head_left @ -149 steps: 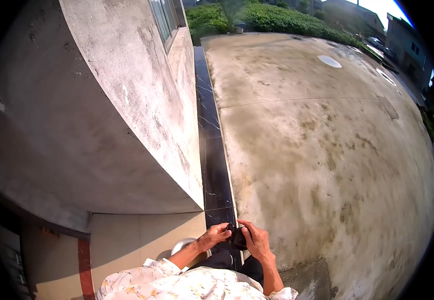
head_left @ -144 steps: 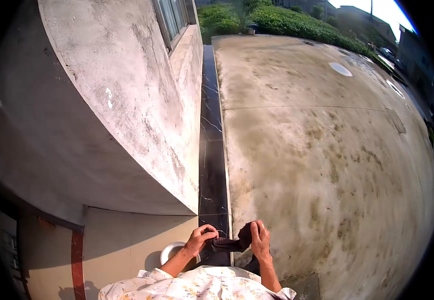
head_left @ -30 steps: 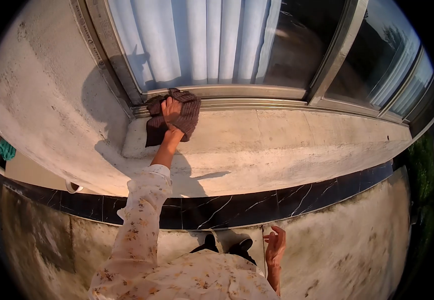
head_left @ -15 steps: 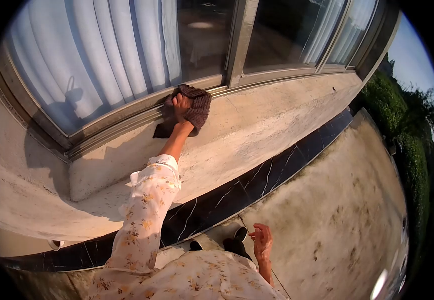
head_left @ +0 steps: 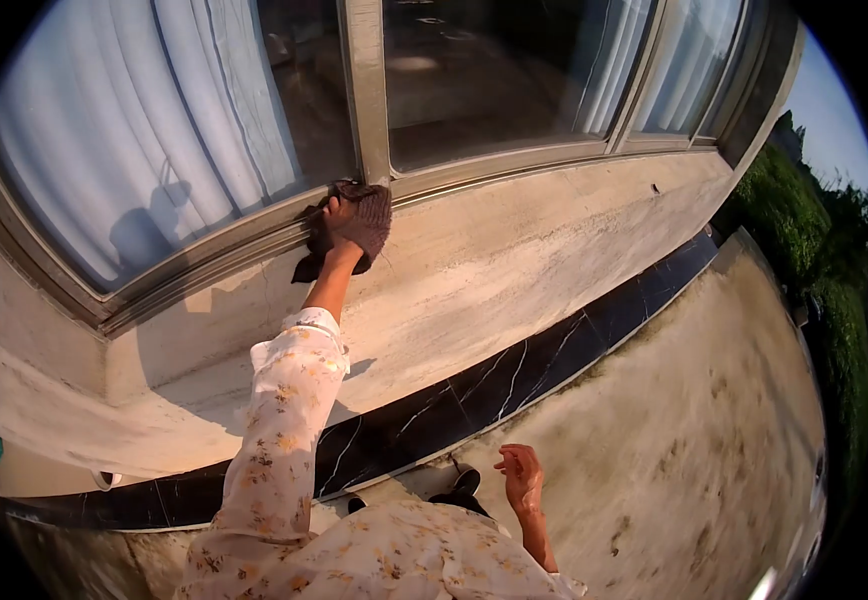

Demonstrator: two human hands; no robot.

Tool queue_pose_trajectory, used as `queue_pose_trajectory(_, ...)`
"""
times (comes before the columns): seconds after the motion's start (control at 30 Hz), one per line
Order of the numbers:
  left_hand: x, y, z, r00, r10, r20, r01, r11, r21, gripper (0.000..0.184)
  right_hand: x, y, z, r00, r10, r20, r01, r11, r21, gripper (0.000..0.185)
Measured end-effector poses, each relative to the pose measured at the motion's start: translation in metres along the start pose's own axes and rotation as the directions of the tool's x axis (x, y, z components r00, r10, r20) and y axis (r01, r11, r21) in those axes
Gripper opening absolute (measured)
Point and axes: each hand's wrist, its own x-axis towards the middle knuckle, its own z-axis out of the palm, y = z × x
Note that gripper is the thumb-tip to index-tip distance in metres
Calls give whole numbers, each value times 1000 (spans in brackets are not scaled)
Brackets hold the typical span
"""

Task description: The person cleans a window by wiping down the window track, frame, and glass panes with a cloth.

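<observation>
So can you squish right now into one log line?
left hand: holds ribbed brown cloth | cloth place: window's bottom frame, by upright post | right hand: empty, over concrete

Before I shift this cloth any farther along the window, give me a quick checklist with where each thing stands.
1. Left hand has the brown ribbed cloth: ok, holding it at the foot of the window's upright bar.
2. Cloth spread flat: not ok, it is bunched, with a corner trailing on the near side.
3. Right hand free: ok, nothing in it, fingers loosely curled.
4. Window track under the cloth clean: cannot tell, the cloth covers it.
5. Dark spot on the sill identified: cannot tell, too small.
6. Footing of both shoes: cannot tell, mostly hidden behind the shirt.
</observation>
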Motion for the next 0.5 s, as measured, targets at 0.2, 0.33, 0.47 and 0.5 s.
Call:
queue_pose_trajectory(0.2, -10, 37, 1, 910, -345, -232, 415, 729, 544, 58, 32, 35, -101, 991, 76, -114, -79, 997, -19, 11)
queue_pose_trajectory(0.33, -14, 100, -9, 931, -339, -138, 366, 865, 342, 58, 53, 42, -154, 984, 62, -166, -75, 994, -78, 14)
queue_pose_trajectory(0.47, -4, 141, 32, 960, -95, -264, 206, 878, 432, 50, 49, 54, -184, 954, 109, -281, -127, 991, -49, 15)
queue_pose_trajectory(0.5, -3, 153, 36, 981, -109, -158, 162, 912, 376, 51, 45, 59, -190, 955, 111, -277, -131, 990, -52, 15)
